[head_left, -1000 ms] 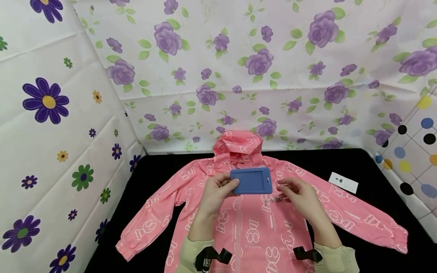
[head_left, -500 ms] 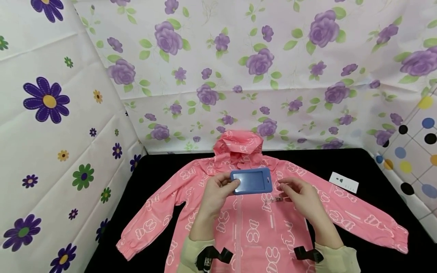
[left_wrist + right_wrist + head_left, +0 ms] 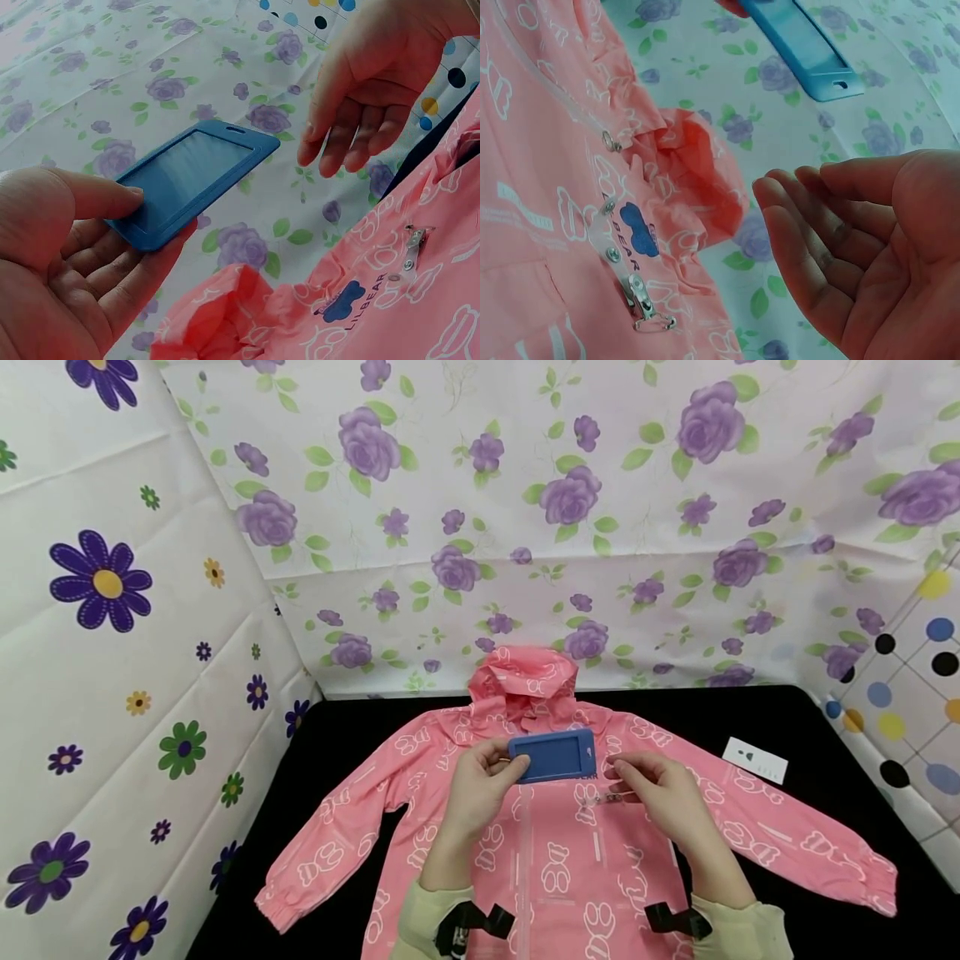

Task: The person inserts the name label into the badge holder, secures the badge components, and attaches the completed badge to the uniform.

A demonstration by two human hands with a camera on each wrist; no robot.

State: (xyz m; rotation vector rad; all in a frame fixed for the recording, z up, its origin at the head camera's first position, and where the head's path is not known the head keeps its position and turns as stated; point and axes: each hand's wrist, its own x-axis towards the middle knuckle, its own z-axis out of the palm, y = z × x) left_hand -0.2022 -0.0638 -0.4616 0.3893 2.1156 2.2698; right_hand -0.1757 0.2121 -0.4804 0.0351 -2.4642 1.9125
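Observation:
A blue badge holder [image 3: 558, 757] with a clear window and a slot at one end is pinched by its left end between my left thumb and fingers. My left hand [image 3: 480, 789] keeps it raised over the chest of a pink hooded jacket [image 3: 555, 835]. To the right of the slotted end hovers my right hand [image 3: 663, 793], apart from the holder. In the right wrist view its fingers curve loosely, with nothing between them. Below that hand, a metal badge clip [image 3: 639, 296] with a clear snap strap lies on the jacket beside the blue logo [image 3: 639, 229].
A white card [image 3: 755, 761] lies by the jacket's right sleeve on the black tabletop [image 3: 675, 702]. Flower-patterned sheets [image 3: 465, 510] rise behind and at the left. A dotted panel [image 3: 900, 693] stands at the right.
The badge holder has tilted slightly in my left hand, and the glare on its window has come and gone. My right hand has barely moved.

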